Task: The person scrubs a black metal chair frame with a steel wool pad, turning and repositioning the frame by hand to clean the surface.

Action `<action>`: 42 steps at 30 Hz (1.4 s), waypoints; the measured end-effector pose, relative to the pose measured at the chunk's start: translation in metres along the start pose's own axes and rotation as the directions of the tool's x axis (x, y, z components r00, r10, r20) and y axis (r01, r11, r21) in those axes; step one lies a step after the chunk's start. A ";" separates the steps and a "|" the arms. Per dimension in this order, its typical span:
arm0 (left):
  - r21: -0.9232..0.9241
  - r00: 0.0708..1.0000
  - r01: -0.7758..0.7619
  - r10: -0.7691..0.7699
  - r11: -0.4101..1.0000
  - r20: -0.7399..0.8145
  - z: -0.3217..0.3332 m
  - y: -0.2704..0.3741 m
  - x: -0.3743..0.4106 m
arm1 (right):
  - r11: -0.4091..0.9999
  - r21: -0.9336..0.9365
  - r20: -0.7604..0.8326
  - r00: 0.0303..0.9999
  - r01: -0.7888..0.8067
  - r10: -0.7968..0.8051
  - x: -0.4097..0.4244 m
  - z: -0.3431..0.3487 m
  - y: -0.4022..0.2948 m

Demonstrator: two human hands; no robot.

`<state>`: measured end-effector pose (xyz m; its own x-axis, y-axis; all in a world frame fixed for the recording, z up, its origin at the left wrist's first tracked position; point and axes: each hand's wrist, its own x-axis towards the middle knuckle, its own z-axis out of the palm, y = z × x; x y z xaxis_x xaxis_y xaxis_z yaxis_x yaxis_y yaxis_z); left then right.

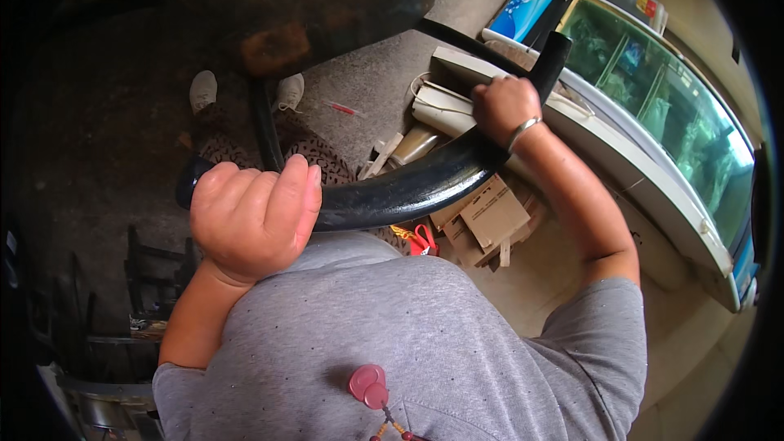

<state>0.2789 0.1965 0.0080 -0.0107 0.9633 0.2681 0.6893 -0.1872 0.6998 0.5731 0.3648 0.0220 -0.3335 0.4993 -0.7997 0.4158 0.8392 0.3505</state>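
Note:
A thick, curved black rail (398,193) with a glossy finish crosses in front of my grey shirt. It looks like the armrest of a wooden chair. My left hand (251,214) is closed over it near its rounded left end. Higher up on the right, my right hand (505,107) wraps around the same rail, and the rail's end (554,52) sticks out beyond the fist. Slim dark posts (264,122) run from the rail towards a broad, dark panel (343,6), possibly the seat. The panel's far side fades into shadow.
On the right stands a glass-topped display freezer (661,92). Flattened cardboard boxes (490,214) and a red ribbon (422,240) lie below the rail. A red-and-white stick (343,108) is on the concrete floor near my shoes (203,90). Dark chair frames (156,275) stand at left.

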 end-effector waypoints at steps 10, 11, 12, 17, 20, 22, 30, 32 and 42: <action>0.000 0.999 -0.027 0.027 1.000 0.034 0.001 -0.002 0.000 | 0.930 0.300 0.273 0.916 0.211 -0.295 0.001 -0.016 -0.031; 0.000 0.999 -0.028 0.028 1.000 0.037 0.000 -0.001 0.001 | 0.975 0.152 0.272 0.942 0.160 -0.197 0.008 -0.009 -0.014; -0.006 0.999 -0.026 0.026 1.000 0.037 0.000 -0.001 0.001 | 0.974 0.121 0.227 0.950 0.192 -0.215 0.012 -0.003 -0.007; -0.009 0.999 -0.029 0.029 1.000 0.028 0.002 -0.002 0.000 | 0.629 0.648 -0.089 0.863 0.429 -0.497 0.002 -0.022 -0.046; -0.009 0.999 -0.029 0.029 1.000 0.037 0.001 -0.002 0.000 | 0.437 0.786 -0.135 0.811 0.437 -0.569 0.008 -0.029 -0.048; -0.013 0.999 -0.027 0.028 1.000 0.029 0.001 -0.002 0.000 | 0.571 0.716 0.001 0.817 0.402 -0.576 0.009 -0.037 -0.040; 0.001 0.999 -0.022 0.022 1.000 0.038 -0.001 0.000 0.003 | -0.007 0.972 -0.206 0.836 0.235 -0.509 -0.005 -0.063 -0.078; -0.005 0.999 -0.003 0.003 1.000 0.036 -0.001 0.001 0.001 | -0.001 0.929 -0.323 0.809 0.370 -0.492 -0.004 -0.060 -0.079; -0.006 1.000 -0.014 0.014 1.000 -0.010 0.001 0.001 0.000 | 0.294 0.929 -0.107 0.923 0.226 -0.370 -0.014 -0.057 -0.080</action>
<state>0.2802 0.1968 0.0086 -0.0081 0.9587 0.2843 0.6849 -0.2019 0.7001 0.4964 0.3033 0.0331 -0.5521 0.1736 -0.8155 0.8329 0.1593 -0.5299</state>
